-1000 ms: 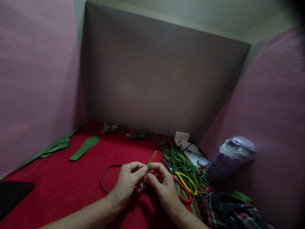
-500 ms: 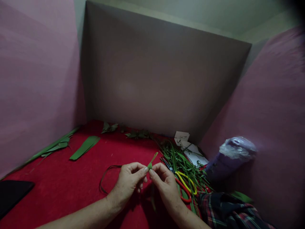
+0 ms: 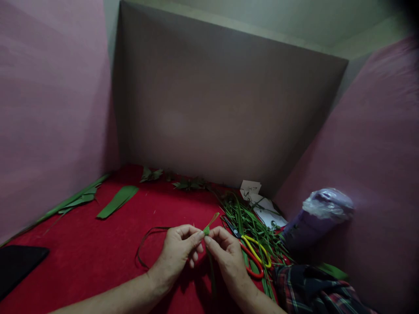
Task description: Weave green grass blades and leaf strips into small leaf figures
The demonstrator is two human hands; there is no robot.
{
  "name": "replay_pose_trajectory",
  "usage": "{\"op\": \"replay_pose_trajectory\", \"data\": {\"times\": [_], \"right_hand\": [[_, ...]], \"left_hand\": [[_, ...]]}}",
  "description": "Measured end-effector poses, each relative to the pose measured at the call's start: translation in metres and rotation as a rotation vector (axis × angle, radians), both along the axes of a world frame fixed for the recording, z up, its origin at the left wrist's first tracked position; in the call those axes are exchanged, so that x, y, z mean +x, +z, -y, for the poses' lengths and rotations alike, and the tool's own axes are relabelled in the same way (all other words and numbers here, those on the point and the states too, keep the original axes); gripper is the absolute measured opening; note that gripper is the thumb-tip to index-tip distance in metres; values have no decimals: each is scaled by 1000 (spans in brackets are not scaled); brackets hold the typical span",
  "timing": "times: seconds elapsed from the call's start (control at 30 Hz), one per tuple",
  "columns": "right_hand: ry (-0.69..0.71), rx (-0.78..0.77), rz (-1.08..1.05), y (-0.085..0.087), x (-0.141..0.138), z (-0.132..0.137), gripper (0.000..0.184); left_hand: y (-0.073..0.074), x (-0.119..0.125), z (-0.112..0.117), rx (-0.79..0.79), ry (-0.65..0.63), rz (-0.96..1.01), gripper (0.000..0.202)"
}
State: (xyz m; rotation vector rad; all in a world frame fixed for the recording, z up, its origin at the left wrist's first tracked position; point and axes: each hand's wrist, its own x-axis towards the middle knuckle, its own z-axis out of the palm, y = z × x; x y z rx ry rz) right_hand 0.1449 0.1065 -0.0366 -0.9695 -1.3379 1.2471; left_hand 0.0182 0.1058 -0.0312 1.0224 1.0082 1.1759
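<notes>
Between both hands is a green leaf strip (image 3: pixel 206 230), folded into a small knot-like shape, with a thin end sticking up and to the right. My left hand (image 3: pixel 180 248) pinches it from the left with thumb and forefinger. From the right, my right hand (image 3: pixel 225 248) pinches the same fold, the fingertips of both hands nearly touching. A long narrow tail hangs below the fold, and a dark thin strip (image 3: pixel 144 244) loops out behind my left hand. Just right of my right hand lie scissors (image 3: pixel 250 246) with one yellow and one red handle, resting on cut leaf strips.
A heap of green leaf strips (image 3: pixel 252 218) lies right of the hands, near white papers (image 3: pixel 262 209). A purple container with plastic wrap (image 3: pixel 317 213) stands by the right wall. Leaf pieces (image 3: pixel 118 202) lie on the red cloth (image 3: pixel 98 248); a black flat object (image 3: pixel 22 266) is at left.
Both hands keep their pinch on the leaf strip and have barely moved. The strip's upper end leans slightly more to the right. The whole view has shifted a little.
</notes>
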Motion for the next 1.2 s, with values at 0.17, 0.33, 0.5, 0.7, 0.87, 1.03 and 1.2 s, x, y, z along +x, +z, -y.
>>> {"op": "replay_pose_trajectory", "data": {"times": [0.17, 0.33, 0.5, 0.7, 0.87, 1.03, 1.2], "right_hand": [[17, 0, -1, 0, 1, 0, 27], [-3, -22, 2, 0, 1, 0, 27], [22, -32, -13, -3, 0, -1, 25], [-42, 65, -36, 5, 1, 1, 15], [-50, 143, -52, 10, 5, -1, 13], [-20, 147, -43, 8, 6, -4, 12], [-39, 169, -70, 8, 6, -3, 10]], "left_hand": [[0, -1, 0, -10, -5, 8, 27], [-2, -1, 0, 2, -1, -7, 27], [-1, 1, 0, 22, 20, -57, 27], [3, 0, 3, 221, 71, -166, 21], [2, -1, 5, 317, 47, -284, 23], [-1, -1, 4, 378, 49, -343, 22], [-1, -1, 6, 369, 42, -326, 18]]}}
